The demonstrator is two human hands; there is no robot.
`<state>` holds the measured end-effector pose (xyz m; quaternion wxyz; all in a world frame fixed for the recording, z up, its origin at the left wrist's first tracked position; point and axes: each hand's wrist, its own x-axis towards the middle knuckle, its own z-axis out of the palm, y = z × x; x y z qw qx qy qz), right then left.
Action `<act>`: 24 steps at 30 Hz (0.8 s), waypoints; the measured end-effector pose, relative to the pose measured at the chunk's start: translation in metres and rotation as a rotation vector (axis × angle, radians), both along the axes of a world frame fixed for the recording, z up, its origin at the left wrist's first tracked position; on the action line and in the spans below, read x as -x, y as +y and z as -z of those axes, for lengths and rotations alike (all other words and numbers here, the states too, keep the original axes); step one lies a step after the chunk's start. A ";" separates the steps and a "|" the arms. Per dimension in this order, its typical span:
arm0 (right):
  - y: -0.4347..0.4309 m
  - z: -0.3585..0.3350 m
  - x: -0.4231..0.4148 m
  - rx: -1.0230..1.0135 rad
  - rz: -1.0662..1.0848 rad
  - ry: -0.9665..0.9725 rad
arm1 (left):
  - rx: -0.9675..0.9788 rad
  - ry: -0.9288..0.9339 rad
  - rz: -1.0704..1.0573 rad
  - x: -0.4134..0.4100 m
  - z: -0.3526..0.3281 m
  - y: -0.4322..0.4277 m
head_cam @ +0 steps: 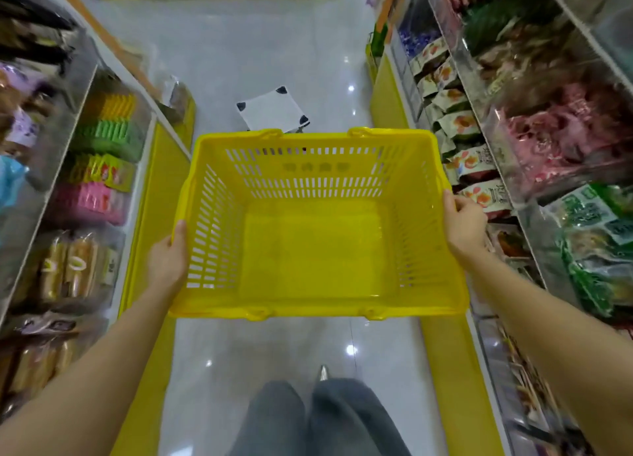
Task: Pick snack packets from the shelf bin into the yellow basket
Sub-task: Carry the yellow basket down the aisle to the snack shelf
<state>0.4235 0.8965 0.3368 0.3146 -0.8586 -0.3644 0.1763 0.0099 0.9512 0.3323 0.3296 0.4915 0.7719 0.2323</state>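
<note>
Hands grip the empty yellow basket (pixel 318 222) by its side rims, left hand (pixel 168 257) and right hand (pixel 463 223) each curled over an edge, above the aisle floor. No picking has begun, I judge; next, one hand must let go and reach the snack packets (pixel 474 168) in the right shelf bins.

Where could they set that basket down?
The tiled floor between the shelf rows is bare, both beyond the white stool and under the yellow basket. The left shelves and right shelves are crowded with packets.

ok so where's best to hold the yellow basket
Probably the rim of the yellow basket at its left and right sides, coming from outside, as the left hand and right hand do now; the rim juts out and no handle stands up.
</note>
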 end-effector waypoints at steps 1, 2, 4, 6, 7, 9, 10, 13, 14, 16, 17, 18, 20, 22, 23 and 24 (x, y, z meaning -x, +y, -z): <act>0.021 0.001 -0.002 0.004 -0.008 -0.004 | 0.005 -0.002 -0.010 -0.003 0.001 0.020; 0.043 0.002 -0.005 0.001 -0.011 -0.006 | 0.015 -0.001 -0.024 -0.005 0.001 0.041; 0.087 0.005 -0.009 -0.012 -0.020 0.011 | 0.050 0.007 -0.050 -0.008 0.003 0.083; 0.130 0.008 -0.014 -0.002 -0.034 0.028 | 0.059 0.017 -0.053 -0.013 0.007 0.125; 0.150 0.010 -0.017 0.004 -0.031 0.030 | 0.064 0.018 -0.054 -0.015 0.007 0.147; 0.191 0.011 -0.022 0.006 -0.013 0.034 | 0.075 0.002 -0.053 -0.021 0.010 0.194; 0.211 0.012 -0.025 0.005 -0.013 0.037 | 0.078 0.002 -0.044 -0.024 0.012 0.215; 0.271 0.013 -0.035 -0.001 0.005 0.053 | 0.073 0.001 -0.034 -0.033 0.016 0.281; 0.290 0.013 -0.040 0.016 0.012 0.035 | 0.072 0.004 -0.033 -0.037 0.017 0.303; 0.325 0.012 -0.051 0.042 0.026 0.001 | 0.072 0.000 -0.026 -0.050 0.016 0.347; 0.344 0.012 -0.057 0.045 0.031 0.008 | 0.067 -0.008 -0.018 -0.058 0.016 0.368; 0.363 0.012 -0.064 0.043 0.034 0.023 | 0.060 -0.011 -0.011 -0.064 0.017 0.390; 0.402 0.014 -0.077 0.036 0.037 0.031 | 0.066 -0.008 -0.006 -0.076 0.021 0.434; 0.444 0.014 -0.088 0.047 0.041 0.002 | 0.093 0.000 0.002 -0.087 0.026 0.477; 0.466 0.013 -0.094 0.046 0.039 -0.006 | 0.105 0.009 -0.001 -0.093 0.029 0.497; 0.486 0.012 -0.099 0.032 0.039 -0.003 | 0.113 0.020 -0.004 -0.100 0.030 0.517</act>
